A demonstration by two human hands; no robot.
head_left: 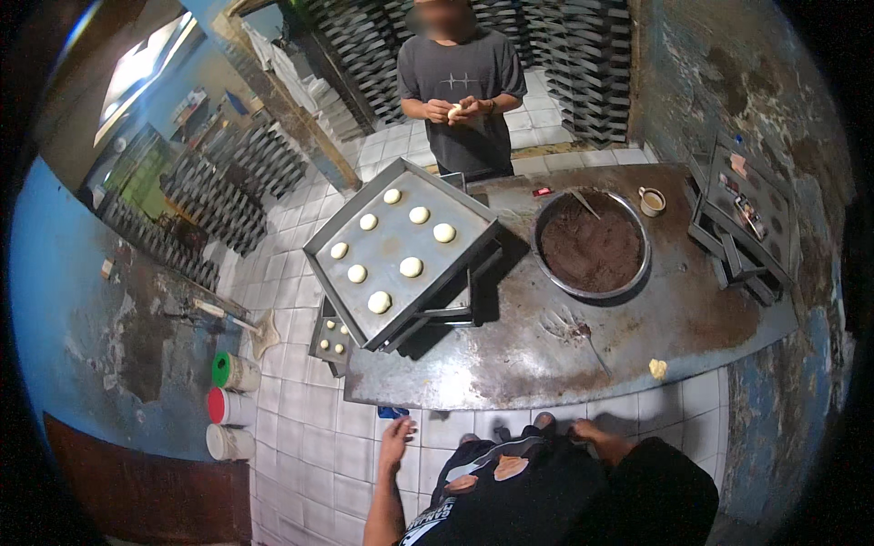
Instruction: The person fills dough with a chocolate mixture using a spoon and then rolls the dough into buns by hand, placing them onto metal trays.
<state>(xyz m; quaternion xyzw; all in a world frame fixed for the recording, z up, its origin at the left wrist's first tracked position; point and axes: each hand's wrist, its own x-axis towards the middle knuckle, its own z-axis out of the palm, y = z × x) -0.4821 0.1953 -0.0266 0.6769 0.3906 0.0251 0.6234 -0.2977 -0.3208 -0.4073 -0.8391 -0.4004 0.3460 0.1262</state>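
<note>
My left hand (397,440) is low in front of the near table edge, open, its fingers slightly bent and nothing in them. To the right, my right hand (587,431) hangs near the same edge, loosely open and apparently holding nothing; its fingers are small in view. A metal tray (391,250) with several pale dough balls (411,267) rests tilted on other trays at the table's left. A large round metal basin (646,264) holds brown crumbly filling (587,246), a utensil (585,203) stuck in it. On the tabletop lie a thin utensil (597,351) with brown smears and a yellowish lump (657,369).
Across the metal table (510,364) a person (460,82) holds a piece of dough in both hands. A cup (652,202), a small red packet (543,192) and stacked trays (742,214) are to the right. Lidded buckets (238,407) line the left wall.
</note>
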